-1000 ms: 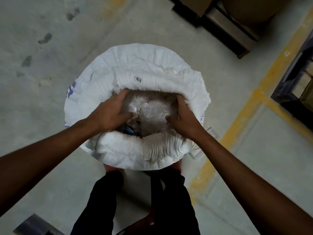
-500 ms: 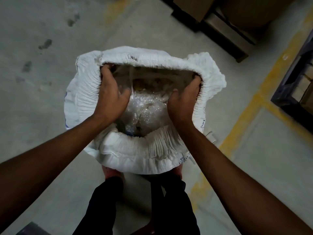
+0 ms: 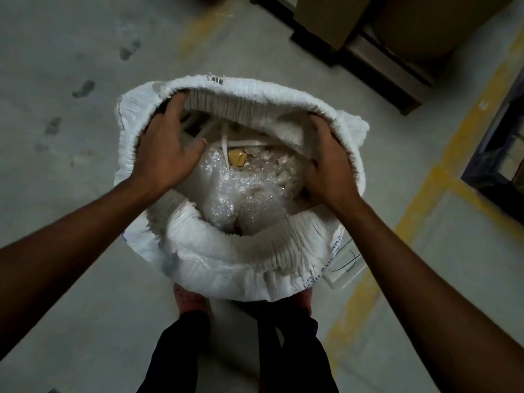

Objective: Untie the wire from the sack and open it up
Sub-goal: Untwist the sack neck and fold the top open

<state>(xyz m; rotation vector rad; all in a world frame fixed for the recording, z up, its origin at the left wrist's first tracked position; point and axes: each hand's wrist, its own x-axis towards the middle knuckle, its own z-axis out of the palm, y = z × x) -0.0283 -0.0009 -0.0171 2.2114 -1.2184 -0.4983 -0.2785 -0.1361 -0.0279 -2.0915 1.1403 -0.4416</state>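
A white woven sack (image 3: pixel 226 268) stands on the concrete floor in front of my feet, its mouth spread wide and its crinkled rim rolled outward. Inside lie bubble wrap (image 3: pixel 241 191), white straps and a yellow-brown piece. My left hand (image 3: pixel 167 148) is inside the mouth at the left, fingers spread and pressing against the far-left rim. My right hand (image 3: pixel 326 163) is at the right side, fingers curled against the inner rim. A thin dark wire (image 3: pixel 347 263) lies on a white object on the floor, right of the sack.
Dark pallets with cardboard boxes (image 3: pixel 354 32) stand at the back right. A yellow floor line (image 3: pixel 425 191) runs diagonally on the right, with a dark rack (image 3: pixel 504 148) beyond it. My shoes (image 3: pixel 188 302) and dark trousers are just below the sack.
Both hands have pushed outward and away from me, and the sack's mouth has spread much wider. More of the contents show now, including the straps and the yellow-brown piece.
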